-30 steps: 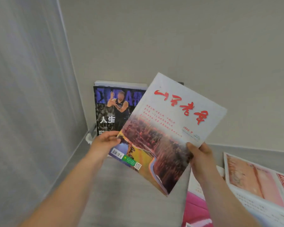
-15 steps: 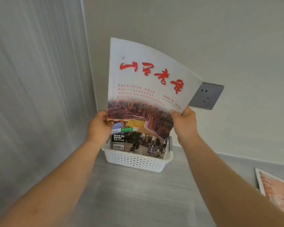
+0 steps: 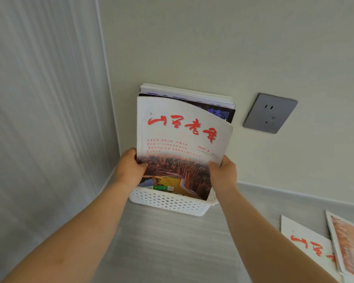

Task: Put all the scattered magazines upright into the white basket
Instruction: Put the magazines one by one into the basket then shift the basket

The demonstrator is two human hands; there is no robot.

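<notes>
Nearest, to the right of the right hand (image 3: 223,176) and lower, two more magazines (image 3: 323,248) lie flat on the floor, one partly under the other. They are not in the basket yet. Farther on, both hands hold one magazine (image 3: 182,148) with red writing on its cover. The left hand (image 3: 129,170) pinches its left edge, thumb on the front and the other fingers hidden behind. The right hand pinches its right edge the same way. Below the hands is the white basket (image 3: 168,203), and the bottom of the magazine is already down inside it. The magazine looks thin and light. It also looks floppy, because its top right corner bends and droops above the right hand. The cover looks smooth and shiny, so it may slide between the fingers. I think holding it by both side edges, near the middle, is a good way to keep it straight. Holding it by one corner would likely let it fold over. Just behind it, a few other magazines (image 3: 213,103) stand upright in the basket and lean on the wall. They may help hold this one up when the hands let go. Farthest, up and to the right of the right hand, a grey socket (image 3: 270,113) sits on the wall.
</notes>
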